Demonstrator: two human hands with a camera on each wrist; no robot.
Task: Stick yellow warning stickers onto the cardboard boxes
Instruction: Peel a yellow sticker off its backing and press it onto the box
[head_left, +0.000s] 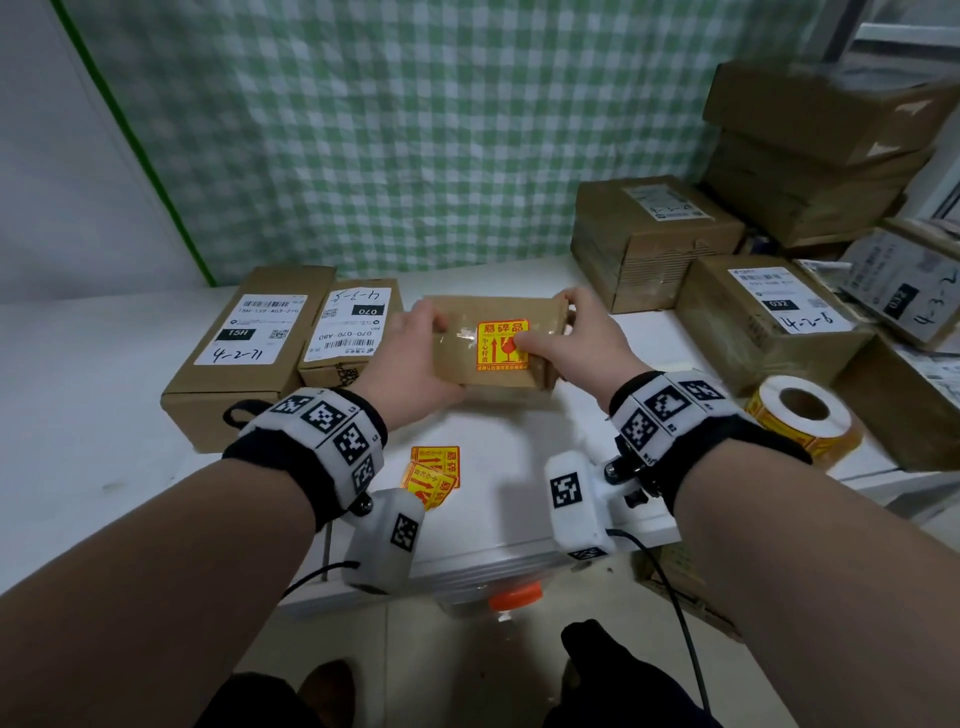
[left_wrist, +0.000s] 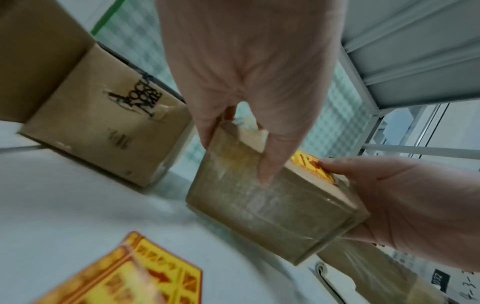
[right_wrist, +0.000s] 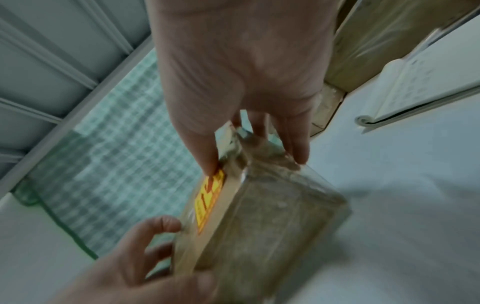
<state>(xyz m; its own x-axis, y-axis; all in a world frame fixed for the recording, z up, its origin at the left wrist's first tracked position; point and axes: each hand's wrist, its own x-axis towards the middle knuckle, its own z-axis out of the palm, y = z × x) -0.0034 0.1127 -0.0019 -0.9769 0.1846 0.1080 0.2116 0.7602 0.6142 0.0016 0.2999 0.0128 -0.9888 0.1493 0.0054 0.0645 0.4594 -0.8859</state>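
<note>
- While both hands hold it, a small cardboard box (head_left: 493, 345) wrapped in clear tape sits raised just above the white tabletop (head_left: 93, 395), near the middle of the head view.
- The left hand (head_left: 410, 366) grips the box's left end, thumb on the top face and fingers (left_wrist: 270, 164) curled round the end, as the left wrist view shows.
- The right hand (head_left: 569, 343) grips the right end, its fingers (right_wrist: 296, 148) wrapped over the far edge and its thumb pressing on the lower right corner of a yellow warning sticker (head_left: 502, 347).
- That sticker lies flat on the box's top face, with red print on it.
- Two loose stickers (head_left: 434, 474) lie overlapping on the tabletop, nearer the person than the held box and between the two wrists.
- A sticker roll (head_left: 805, 415) stands on the tabletop to the right, just beside a labelled box (head_left: 769, 322).
- Two more labelled boxes, a long one (head_left: 244, 353) and a shorter one (head_left: 348, 327), lie side by side to the left of the held box; the shorter one is just beside the left hand.
- Further cardboard boxes (head_left: 821, 145) are stacked at the far right, in front of a green checked cloth (head_left: 415, 130) hanging behind the tabletop.
</note>
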